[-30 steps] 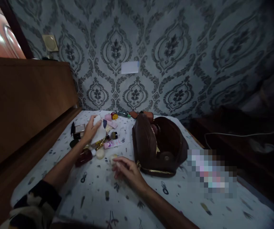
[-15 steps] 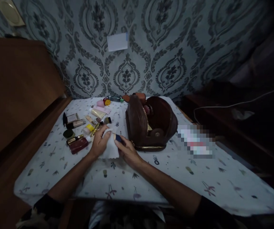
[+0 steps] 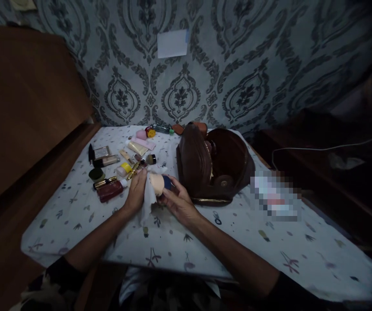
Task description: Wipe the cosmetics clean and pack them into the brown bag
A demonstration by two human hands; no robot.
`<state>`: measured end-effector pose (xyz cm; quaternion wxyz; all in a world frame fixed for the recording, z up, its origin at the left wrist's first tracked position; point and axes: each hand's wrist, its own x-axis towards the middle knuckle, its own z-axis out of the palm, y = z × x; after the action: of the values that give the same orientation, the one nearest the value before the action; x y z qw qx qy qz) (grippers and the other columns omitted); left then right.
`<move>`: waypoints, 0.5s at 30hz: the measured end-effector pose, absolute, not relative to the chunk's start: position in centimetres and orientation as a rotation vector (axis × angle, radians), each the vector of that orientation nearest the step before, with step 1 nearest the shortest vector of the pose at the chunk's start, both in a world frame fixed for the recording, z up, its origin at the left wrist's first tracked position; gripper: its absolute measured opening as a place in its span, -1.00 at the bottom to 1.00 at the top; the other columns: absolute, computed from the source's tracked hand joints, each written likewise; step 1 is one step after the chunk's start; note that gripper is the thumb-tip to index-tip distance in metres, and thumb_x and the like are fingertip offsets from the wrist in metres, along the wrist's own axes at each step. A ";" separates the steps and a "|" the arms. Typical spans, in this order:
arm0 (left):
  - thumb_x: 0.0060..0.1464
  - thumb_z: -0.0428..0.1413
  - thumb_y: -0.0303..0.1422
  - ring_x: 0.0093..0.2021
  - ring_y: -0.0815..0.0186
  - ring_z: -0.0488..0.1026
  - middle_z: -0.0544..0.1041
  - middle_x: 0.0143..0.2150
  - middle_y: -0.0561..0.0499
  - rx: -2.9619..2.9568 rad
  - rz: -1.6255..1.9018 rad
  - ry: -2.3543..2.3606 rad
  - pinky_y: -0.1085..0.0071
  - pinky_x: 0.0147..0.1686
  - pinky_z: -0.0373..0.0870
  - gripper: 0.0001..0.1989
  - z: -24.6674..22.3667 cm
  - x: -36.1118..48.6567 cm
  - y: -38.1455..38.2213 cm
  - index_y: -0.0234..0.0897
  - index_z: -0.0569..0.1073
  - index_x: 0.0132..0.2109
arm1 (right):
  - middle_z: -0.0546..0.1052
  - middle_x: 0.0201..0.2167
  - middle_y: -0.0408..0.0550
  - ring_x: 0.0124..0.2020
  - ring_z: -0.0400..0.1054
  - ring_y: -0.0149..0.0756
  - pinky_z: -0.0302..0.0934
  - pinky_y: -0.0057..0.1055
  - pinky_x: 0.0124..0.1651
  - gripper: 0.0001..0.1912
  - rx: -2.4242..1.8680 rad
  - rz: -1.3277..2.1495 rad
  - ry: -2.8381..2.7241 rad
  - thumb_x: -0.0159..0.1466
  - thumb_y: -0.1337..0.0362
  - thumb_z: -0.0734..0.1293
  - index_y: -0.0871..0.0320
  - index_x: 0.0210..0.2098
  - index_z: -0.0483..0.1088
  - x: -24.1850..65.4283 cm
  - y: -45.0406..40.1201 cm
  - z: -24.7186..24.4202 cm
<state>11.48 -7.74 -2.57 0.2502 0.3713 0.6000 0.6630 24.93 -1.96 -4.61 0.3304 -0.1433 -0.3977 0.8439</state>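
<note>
My right hand (image 3: 181, 203) grips a small beige container (image 3: 156, 184) by its dark blue end, tilted over the table. Against its other end my left hand (image 3: 136, 193) presses a thin white tissue (image 3: 147, 206), whose ragged edge hangs down; the left fingers are partly hidden behind it. Right beside my right hand stands a brown leather bag (image 3: 189, 168), its zipped top gaping. Close to my left hand lie a dark red bottle (image 3: 109, 191) with a white cap and a yellow-and-white container (image 3: 124, 169).
Several cosmetics, among them a cream tube (image 3: 137, 148), a compact (image 3: 102, 153) and a green jar (image 3: 96, 174), lie on the left of the patterned tablecloth (image 3: 85, 242). A blurred-out packet (image 3: 275, 196) lies at right. A wooden cabinet (image 3: 27, 99) stands at left.
The beige container, wrapped in the tissue before, now shows more of its side. My left hand has flattened against the tissue. The view has shifted slightly.
</note>
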 end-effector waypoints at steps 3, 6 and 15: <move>0.25 -0.08 0.03 -0.26 0.25 0.40 0.47 -0.31 0.00 1.211 1.743 1.693 0.36 -0.20 0.36 -0.55 -2.8 11.6 -8.0 -0.25 0.45 -0.26 | 0.50 -0.06 -0.09 -0.18 0.43 -0.32 0.38 -0.45 -0.23 -0.46 -0.420 2.073 -1.155 0.03 0.18 0.55 0.00 -0.01 0.40 25.1 -1.8 -4.5; 0.29 -0.12 -0.06 -0.13 0.19 0.41 0.49 -0.18 -0.05 1.492 1.677 1.743 0.30 -0.07 0.33 -0.60 -2.5 11.7 -8.3 -0.25 0.44 -0.12 | 0.50 -0.03 -0.06 -0.04 0.41 -0.25 0.34 -0.34 0.01 -0.41 -0.464 1.882 -1.326 0.01 0.20 0.54 0.02 0.01 0.36 25.2 -1.5 -4.4; 0.20 0.02 -0.20 -0.11 0.17 0.44 0.51 -0.16 -0.07 1.796 1.456 1.862 0.30 -0.07 0.32 -0.75 -1.8 11.8 -8.6 -0.26 0.41 -0.09 | 0.45 0.04 -0.01 0.05 0.37 -0.16 0.26 -0.19 0.14 -0.45 -0.476 1.316 -1.770 0.11 0.38 0.41 0.01 0.10 0.36 26.1 -1.6 -5.5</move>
<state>11.77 -8.59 -1.80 0.0865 0.6027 0.6249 0.4886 26.11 -1.62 -5.51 0.4286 -0.1905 -0.7088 0.5270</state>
